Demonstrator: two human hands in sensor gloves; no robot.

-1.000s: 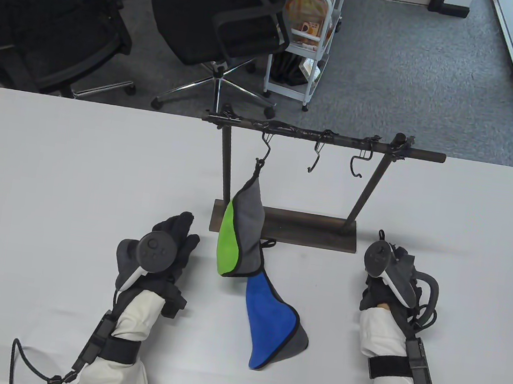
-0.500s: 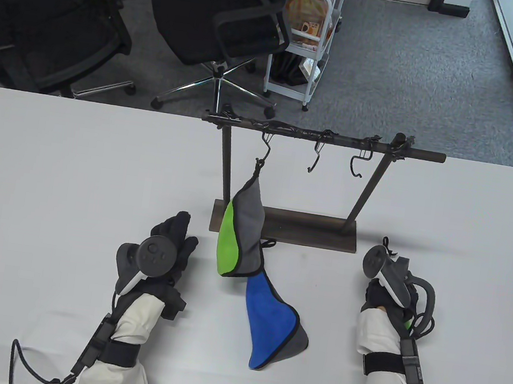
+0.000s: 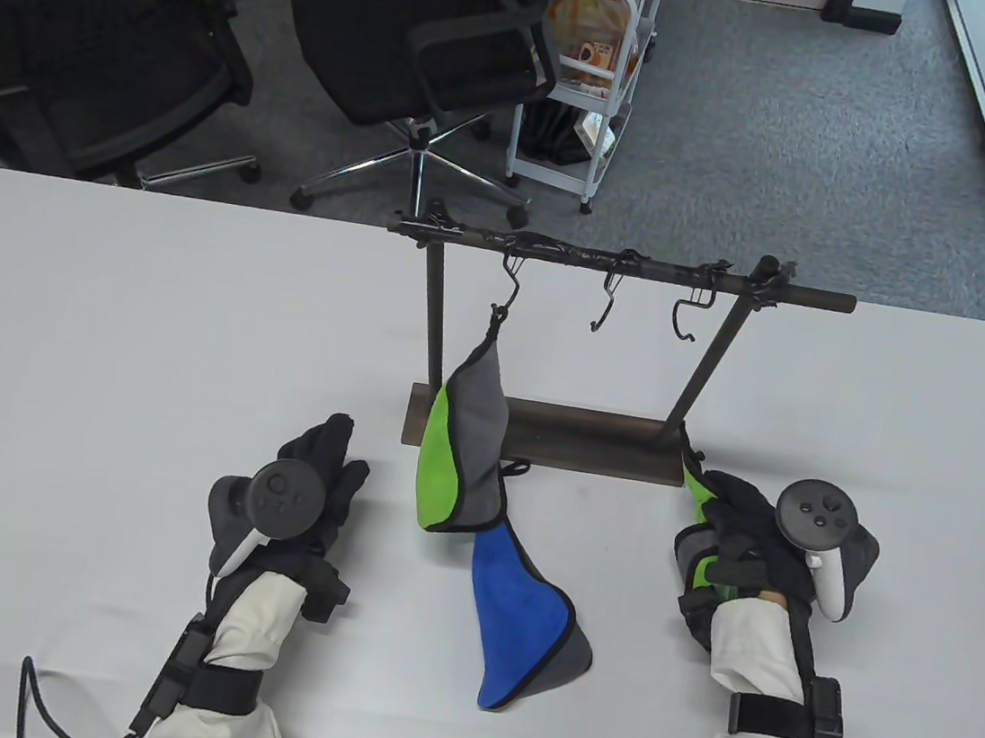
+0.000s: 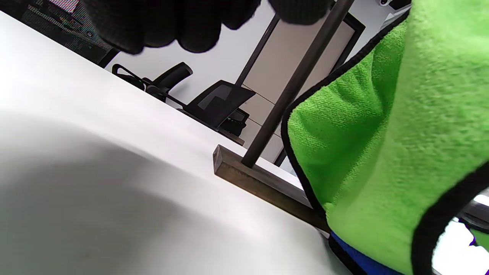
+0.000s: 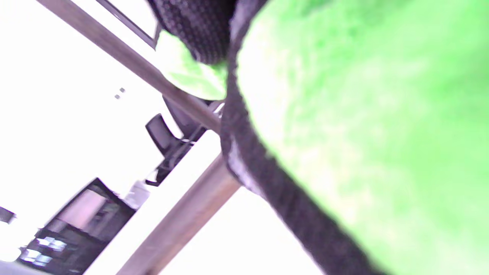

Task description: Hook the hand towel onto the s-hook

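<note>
A dark rack [image 3: 574,439] carries three s-hooks on its bar. A green-and-grey towel [image 3: 458,455] hangs by its loop from the left hook [image 3: 511,285]. The middle hook [image 3: 605,307] and right hook [image 3: 686,317] are bare. A blue-and-grey towel [image 3: 517,626] lies on the table in front. My right hand [image 3: 734,528] grips a second green towel [image 3: 695,486] beside the rack's right post; it fills the right wrist view [image 5: 363,114]. My left hand [image 3: 326,465] rests flat on the table, empty, left of the hanging towel [image 4: 382,133].
The white table [image 3: 145,323] runs wide to the left and right of the rack. Office chairs [image 3: 409,41] and a white cart [image 3: 585,82] stand on the floor beyond the far edge. The rack's left post [image 4: 294,84] rises close to my left hand.
My right hand has turned over and shifted right, and a green towel now shows in its grip by the rack's right post. My left hand slid slightly back and left.
</note>
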